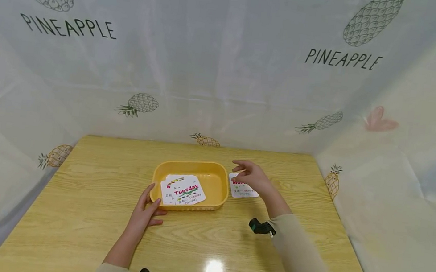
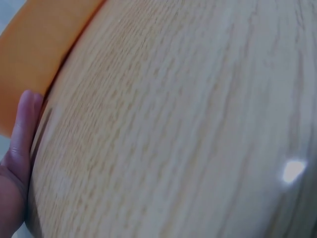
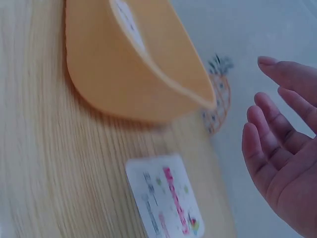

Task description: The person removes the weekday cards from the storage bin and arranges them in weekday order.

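Observation:
A yellow plastic tray [image 1: 218, 185] stands on the table, holding a loose pile of white cards. The top card [image 1: 189, 189] reads "Tuesday". My left hand [image 1: 145, 210] grips the tray's near left corner, with fingers on both sides of it. In the left wrist view, a finger [image 2: 22, 124] lies along the orange-looking wall. To the right of the tray, a white "Monday" card [image 1: 244, 192] lies face up on the wood. Over that card hovers my right hand [image 1: 254, 176], fingers relaxed and apart, nothing between them; the right wrist view shows its bare palm [image 3: 292, 173].
The wooden table [image 1: 84, 210] reaches back to a pale curtain [image 1: 217, 73] printed with pineapples, which also hangs along both sides. Light glares off the table's near middle. Black wrist cameras sit on both sleeves.

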Available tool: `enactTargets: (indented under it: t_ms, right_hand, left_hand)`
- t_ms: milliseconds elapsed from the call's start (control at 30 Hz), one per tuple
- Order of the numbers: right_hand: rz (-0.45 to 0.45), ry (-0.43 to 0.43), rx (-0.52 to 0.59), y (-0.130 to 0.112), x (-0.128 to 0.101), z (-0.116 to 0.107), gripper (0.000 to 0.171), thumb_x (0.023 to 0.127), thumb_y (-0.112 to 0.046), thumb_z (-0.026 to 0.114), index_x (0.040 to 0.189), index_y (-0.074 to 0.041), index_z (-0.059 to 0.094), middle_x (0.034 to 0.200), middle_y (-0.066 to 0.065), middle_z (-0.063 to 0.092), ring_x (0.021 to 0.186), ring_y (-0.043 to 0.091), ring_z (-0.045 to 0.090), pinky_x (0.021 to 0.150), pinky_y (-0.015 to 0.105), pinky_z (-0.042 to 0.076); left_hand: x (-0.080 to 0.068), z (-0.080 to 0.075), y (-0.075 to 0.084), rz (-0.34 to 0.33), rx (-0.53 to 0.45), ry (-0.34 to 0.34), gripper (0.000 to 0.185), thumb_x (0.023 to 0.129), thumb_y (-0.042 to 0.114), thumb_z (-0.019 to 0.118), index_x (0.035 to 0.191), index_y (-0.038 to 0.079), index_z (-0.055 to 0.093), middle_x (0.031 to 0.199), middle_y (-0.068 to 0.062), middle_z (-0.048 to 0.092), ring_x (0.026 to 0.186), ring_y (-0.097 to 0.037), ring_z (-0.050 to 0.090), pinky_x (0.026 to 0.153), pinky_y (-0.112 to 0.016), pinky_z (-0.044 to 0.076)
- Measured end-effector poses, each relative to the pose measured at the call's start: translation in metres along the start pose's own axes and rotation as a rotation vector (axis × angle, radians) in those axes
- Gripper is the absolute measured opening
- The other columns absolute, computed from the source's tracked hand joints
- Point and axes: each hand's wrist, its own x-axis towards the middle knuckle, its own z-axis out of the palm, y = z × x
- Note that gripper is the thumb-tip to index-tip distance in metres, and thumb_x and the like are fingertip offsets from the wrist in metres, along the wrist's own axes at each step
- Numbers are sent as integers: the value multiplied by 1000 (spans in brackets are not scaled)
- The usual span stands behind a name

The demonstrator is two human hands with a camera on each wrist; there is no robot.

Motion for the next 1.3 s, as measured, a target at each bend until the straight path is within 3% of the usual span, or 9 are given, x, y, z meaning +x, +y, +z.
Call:
enactTargets:
  t_ms: [100, 400, 600, 800, 1100, 1300]
  right_hand:
    - [-14, -36, 16, -1, 4, 13, 58, 88, 1, 70, 142, -3, 48, 123, 25, 56, 94, 26, 62, 86, 43, 55]
    - [-3, -88, 2, 0, 16, 51, 58, 85, -1, 74, 139, -6, 53, 122, 24, 56, 93, 22, 62, 83, 34, 54]
    - [9, -147, 54, 6, 27, 71, 57, 86, 5, 70, 140, -2, 50, 126, 30, 52, 92, 22, 64, 85, 34, 54]
    - [20, -177, 38, 6, 34, 83, 59, 87, 4, 69, 141, 3, 47, 124, 27, 54, 94, 23, 64, 87, 35, 54]
    - [124, -236, -35, 8, 43, 95, 62, 83, 1, 74, 139, 0, 49, 129, 24, 50, 105, 27, 56, 96, 40, 47]
    - [156, -218, -74, 15, 51, 104, 64, 80, -1, 78, 138, -4, 52, 131, 22, 50, 107, 27, 55, 98, 41, 46]
  left_hand:
    - [0, -1, -1, 5, -13, 2, 64, 98, 37, 58, 152, 41, 23, 138, -12, 36, 94, -31, 67, 66, -37, 60]
    - [-1, -2, -2, 25, -32, 3, 64, 99, 33, 57, 153, 39, 23, 134, -12, 37, 92, -31, 67, 64, -37, 60]
    - [-2, -1, 0, 33, -35, 11, 63, 100, 29, 57, 154, 35, 23, 133, -13, 37, 92, -33, 67, 64, -38, 60]
    - [-3, 0, 2, 25, -32, 7, 63, 101, 29, 56, 154, 36, 22, 135, -14, 35, 94, -33, 67, 66, -39, 60]
    - [-3, -2, 1, 12, -36, 14, 63, 100, 31, 57, 152, 41, 24, 140, -13, 36, 94, -31, 67, 65, -37, 60]
    - [-1, -2, 0, 24, -29, 17, 63, 100, 29, 57, 153, 38, 24, 139, -15, 36, 91, -31, 68, 64, -38, 60]
